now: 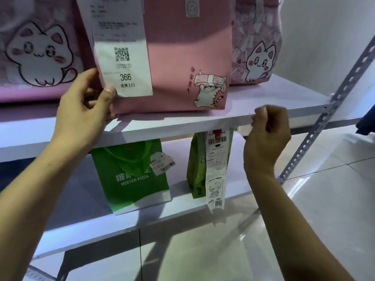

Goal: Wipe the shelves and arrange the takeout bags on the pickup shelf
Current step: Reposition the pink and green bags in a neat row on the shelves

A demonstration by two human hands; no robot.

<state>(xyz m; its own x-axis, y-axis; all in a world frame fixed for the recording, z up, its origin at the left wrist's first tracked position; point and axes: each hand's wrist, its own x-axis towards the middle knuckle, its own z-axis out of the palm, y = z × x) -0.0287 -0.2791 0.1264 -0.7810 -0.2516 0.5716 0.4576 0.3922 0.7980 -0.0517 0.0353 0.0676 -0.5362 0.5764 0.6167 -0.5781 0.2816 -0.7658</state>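
Shelving of white boards on a perforated metal upright [324,126] stands over glossy floor tiles [334,199]. On the upper shelf [274,102], the left hand [85,106] grips the pink bag [178,57] at its lower corner; the right hand [267,134] is clenched at the shelf edge.

Bright, pinkish light is being cast from above. Glare is being thrown off the floor [324,209] at four o'clock. Edges are being bent and blurred.
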